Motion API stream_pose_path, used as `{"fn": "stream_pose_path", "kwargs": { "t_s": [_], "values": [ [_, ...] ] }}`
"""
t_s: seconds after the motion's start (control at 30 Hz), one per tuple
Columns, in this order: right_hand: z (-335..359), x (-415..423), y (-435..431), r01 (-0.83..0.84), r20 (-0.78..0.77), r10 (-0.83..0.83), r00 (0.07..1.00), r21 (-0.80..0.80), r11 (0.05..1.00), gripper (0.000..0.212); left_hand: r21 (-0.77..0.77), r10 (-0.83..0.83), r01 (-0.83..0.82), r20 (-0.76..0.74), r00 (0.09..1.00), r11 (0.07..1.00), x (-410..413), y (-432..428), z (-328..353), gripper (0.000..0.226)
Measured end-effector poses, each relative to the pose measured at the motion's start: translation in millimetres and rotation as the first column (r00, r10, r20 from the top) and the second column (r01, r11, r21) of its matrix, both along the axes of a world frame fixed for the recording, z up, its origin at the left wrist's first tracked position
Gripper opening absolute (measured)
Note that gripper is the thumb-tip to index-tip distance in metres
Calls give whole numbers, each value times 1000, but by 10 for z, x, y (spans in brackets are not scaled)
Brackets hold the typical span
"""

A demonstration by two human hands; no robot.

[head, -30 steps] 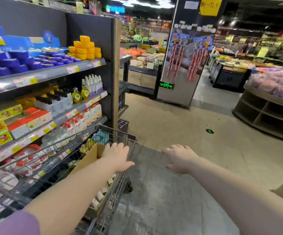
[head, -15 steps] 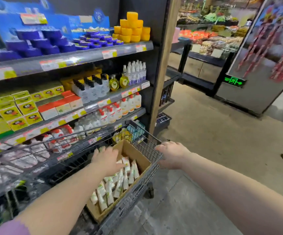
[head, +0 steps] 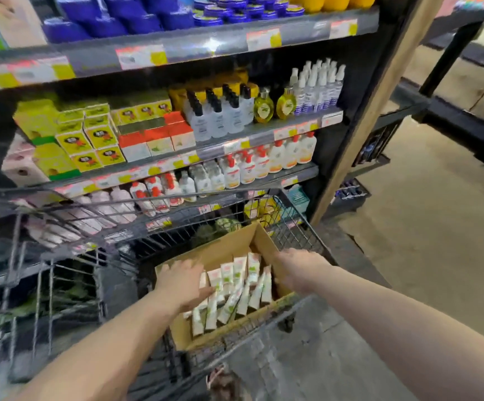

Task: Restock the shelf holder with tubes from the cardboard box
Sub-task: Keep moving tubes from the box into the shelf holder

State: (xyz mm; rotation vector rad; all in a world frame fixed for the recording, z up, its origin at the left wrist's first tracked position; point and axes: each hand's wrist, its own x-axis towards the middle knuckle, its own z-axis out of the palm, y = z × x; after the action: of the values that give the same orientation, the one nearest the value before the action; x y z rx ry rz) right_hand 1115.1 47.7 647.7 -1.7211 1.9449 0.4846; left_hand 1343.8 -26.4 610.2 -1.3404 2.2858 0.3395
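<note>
- Box [head: 223,247] sat in the right end of the cart [head: 159,227], which stood right against the shelves [head: 264,133]. Short carry, I'd judge.
- Tubes [head: 235,287] lay inside the box, heaped and leaning on each other; none out yet.
- My left hand [head: 182,282] lay palm down on the left side of the heap, fingers fairly straight, nothing pinched. Likely set to gather a few.
- My right hand [head: 298,270] was at the box's right wall, probably bracing it. Blur hid the fingers, so I couldn't tell if it gripped.
- Couldn't pick out the holder on the shelves.
</note>
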Motion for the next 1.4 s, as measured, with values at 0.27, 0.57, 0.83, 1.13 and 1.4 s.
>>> {"fn": "stream_pose_path", "kwargs": {
  "t_s": [0.27, 0.57, 0.83, 1.13, 1.4],
  "values": [
    [-483, -187, -574, 105, 27, -108, 994, 96, 990, 48, 137, 62, -55, -49, 997, 989, -80, -411, -482, 60],
    [-1349, -326, -901, 129, 101, -160, 982, 258, 957, 47, 403, 195, -151, -71, 978, 903, -372, -511, -1196, 56],
    [-2248, -407, -1170, 187, 123, -249, 961, 378, 907, 44, 567, 362, -230, -131, 923, 791, -1022, -451, -1971, 66],
    [-2987, -462, -1192, 298, 163, -395, 904, 423, 856, 46, 659, 564, -352, -134, 815, 665, -1514, -386, -2807, 59],
    [-3324, -366, -1112, 599, 159, -686, 710, 375, 707, 45, 539, 540, -405, -114, 834, 738, -1645, -279, -3200, 39]
  ]
}}
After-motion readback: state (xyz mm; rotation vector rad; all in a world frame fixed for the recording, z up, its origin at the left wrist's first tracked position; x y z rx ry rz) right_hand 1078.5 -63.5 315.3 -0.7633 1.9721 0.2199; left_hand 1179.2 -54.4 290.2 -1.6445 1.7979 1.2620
